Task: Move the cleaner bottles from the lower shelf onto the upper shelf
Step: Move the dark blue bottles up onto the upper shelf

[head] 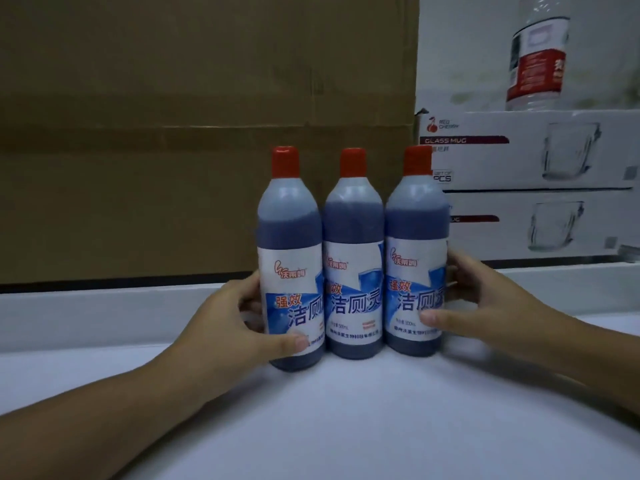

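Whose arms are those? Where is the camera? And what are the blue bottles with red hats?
No machine here: these are a person's two arms, seen by a camera worn on their head. Three cleaner bottles, blue with red caps, stand side by side on a white shelf. The left hand grips the left bottle, the right hand grips the right bottle, and the middle bottle stands between them. Behind are a cardboard box, white glass mug boxes and a water bottle on top of them.
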